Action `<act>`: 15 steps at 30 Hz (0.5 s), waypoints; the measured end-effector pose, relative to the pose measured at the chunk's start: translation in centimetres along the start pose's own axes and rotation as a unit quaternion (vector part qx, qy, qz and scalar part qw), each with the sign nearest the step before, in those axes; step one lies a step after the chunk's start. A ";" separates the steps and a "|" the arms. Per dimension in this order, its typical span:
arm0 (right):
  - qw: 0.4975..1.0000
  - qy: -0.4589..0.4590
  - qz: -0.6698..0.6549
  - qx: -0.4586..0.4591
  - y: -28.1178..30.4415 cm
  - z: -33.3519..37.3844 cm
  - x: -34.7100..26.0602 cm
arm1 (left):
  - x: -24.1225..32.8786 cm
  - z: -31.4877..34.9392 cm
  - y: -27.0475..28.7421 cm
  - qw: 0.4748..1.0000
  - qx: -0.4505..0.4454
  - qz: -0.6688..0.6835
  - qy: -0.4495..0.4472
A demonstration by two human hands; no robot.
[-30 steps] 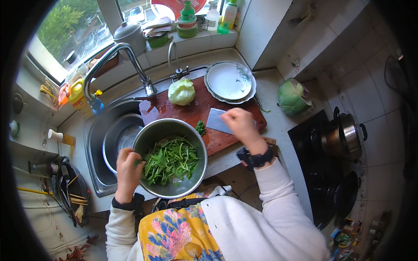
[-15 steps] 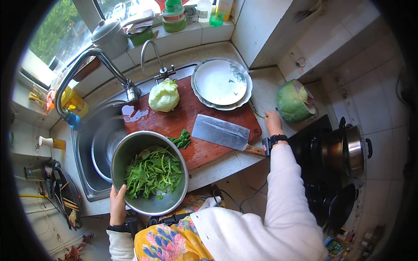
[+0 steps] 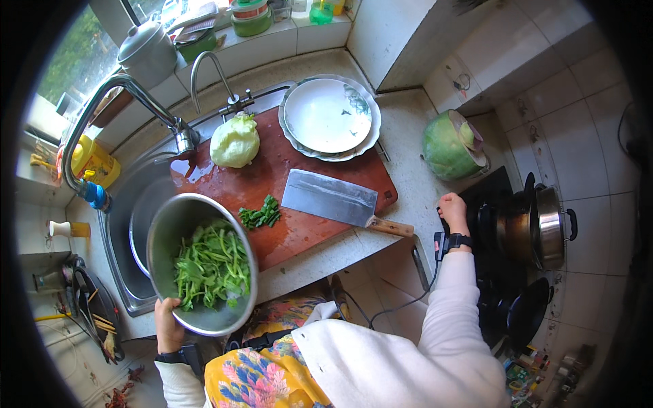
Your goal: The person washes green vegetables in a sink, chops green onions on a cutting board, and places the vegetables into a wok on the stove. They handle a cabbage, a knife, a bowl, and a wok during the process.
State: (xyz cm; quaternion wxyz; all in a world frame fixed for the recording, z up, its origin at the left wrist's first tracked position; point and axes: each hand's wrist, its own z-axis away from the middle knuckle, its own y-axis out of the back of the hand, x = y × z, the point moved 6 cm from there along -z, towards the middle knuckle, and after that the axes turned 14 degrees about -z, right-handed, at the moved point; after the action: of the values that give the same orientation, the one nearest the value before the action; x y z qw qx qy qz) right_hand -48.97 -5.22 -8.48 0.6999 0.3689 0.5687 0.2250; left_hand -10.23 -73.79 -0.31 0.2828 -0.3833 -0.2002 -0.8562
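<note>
My left hand (image 3: 169, 325) grips the lower left rim of a metal basin (image 3: 163, 231), which is tilted in the air over the sink edge and cutting board. Cut leafy greens (image 3: 212, 265) lie inside it. My right hand (image 3: 454, 209) is closed at the counter's right end, beside the stove; whatever its fingers hold is hidden, though something dark shows under them. A cleaver (image 3: 330, 197) with a wooden handle rests on the wooden cutting board (image 3: 272, 238), near chopped green pieces (image 3: 260, 213). A peeled round pale green vegetable (image 3: 235, 141) sits farther back.
Stacked plates (image 3: 326, 115) overlap the board's back edge. A large cut green melon or gourd (image 3: 452, 146) stands right of them. On the stove side are a steel pot (image 3: 547, 228) and a dark pan (image 3: 530, 313). A tall faucet (image 3: 122, 85) arches over the sink (image 3: 122, 272).
My right hand has moved from the board's right edge, where a thin green stem showed at its fingers, toward me and the stove. The basin has tilted more, and its greens have shifted. The view has shifted.
</note>
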 end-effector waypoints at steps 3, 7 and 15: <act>0.993 0.051 0.103 0.008 -1.0 -0.2 0.0 | 0.2 0.4 2.1 0.998 0.051 0.038 -0.015; 0.982 -0.153 0.039 -0.101 -3.2 -1.1 1.2 | -0.1 1.5 6.0 0.989 0.108 0.101 -0.007; 0.984 0.025 -0.148 -0.101 -2.2 3.0 -11.3 | -3.5 6.5 11.9 0.963 0.152 0.223 0.000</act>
State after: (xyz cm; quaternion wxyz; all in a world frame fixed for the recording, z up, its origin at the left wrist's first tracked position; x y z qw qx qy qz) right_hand -49.16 -15.73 -2.83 0.7450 0.2023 0.6082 0.1845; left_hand 2.81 -78.01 2.57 0.5211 -0.3706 -0.2374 -0.7313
